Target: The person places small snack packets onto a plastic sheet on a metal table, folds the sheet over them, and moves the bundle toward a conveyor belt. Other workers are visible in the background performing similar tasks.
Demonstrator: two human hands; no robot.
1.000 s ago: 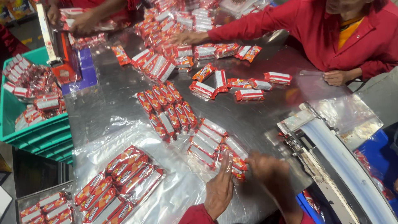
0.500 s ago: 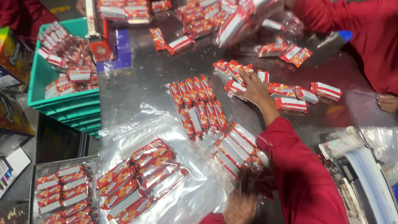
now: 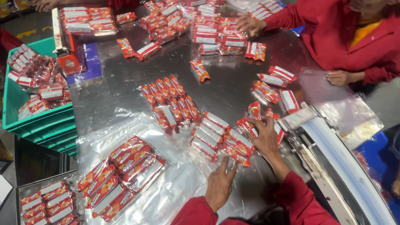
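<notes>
Head view looks down on a shiny metal table (image 3: 233, 89) covered in red snack packets. Right hand (image 3: 263, 135) is curled around a small bunch of red packets (image 3: 255, 116) at the near right of the table — fingers closed over them, a couple of packets standing up out of the grip. Left hand (image 3: 219, 183) lies flat, palm down, fingers spread and holding nothing, its fingertips just touching the near end of a row of packets (image 3: 221, 139) lined up side by side. That row sits right beside the right hand's bunch. Further in, another neat double row of packets (image 3: 170, 102) lies on the bare metal, with one loose packet (image 3: 200, 70) beyond it.

Near left, a clear plastic bag (image 3: 125, 175) already holds packed rows of packets and lies flat on the table. At the left edge a stack of green crates (image 3: 37, 123) is heaped with more packets, and a metal tray (image 3: 46, 202) in the bottom corner holds another batch.

Across the table a person in a red jacket (image 3: 346, 37) rests one hand (image 3: 338, 77) on a clear bag and reaches the other hand (image 3: 250, 24) into the far pile — plenty of packets heaped there.
</notes>
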